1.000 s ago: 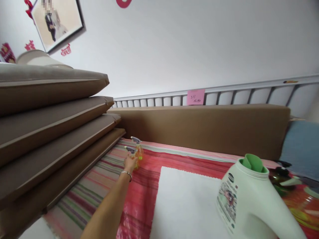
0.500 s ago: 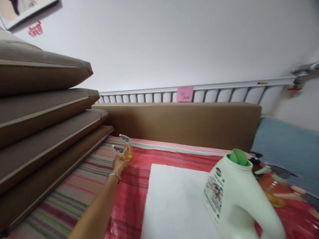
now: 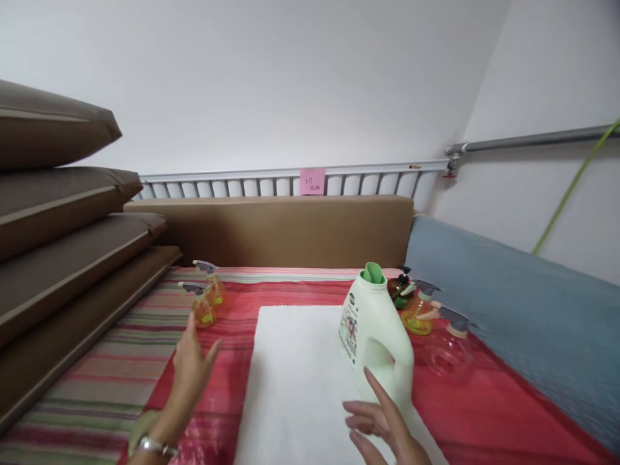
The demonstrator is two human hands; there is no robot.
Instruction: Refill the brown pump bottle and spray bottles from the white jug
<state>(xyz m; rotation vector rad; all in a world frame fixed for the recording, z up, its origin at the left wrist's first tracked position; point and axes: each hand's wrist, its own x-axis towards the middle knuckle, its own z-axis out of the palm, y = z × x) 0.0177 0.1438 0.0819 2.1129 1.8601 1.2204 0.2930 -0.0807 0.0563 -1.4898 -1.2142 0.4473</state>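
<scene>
A red striped cloth (image 3: 271, 294) is spread over the flat surface, with a white towel (image 3: 300, 361) laid on it. Nearest, the right hand (image 3: 382, 423) is held open and empty beside the handle of the big white jug (image 3: 375, 339), not quite touching it. The left hand (image 3: 191, 368) is open too; the small orange spray bottle (image 3: 202, 309) has been let go and now stands just ahead, beside a second spray bottle (image 3: 213, 284). Farther back, brown cushions (image 3: 72, 239) are stacked.
</scene>
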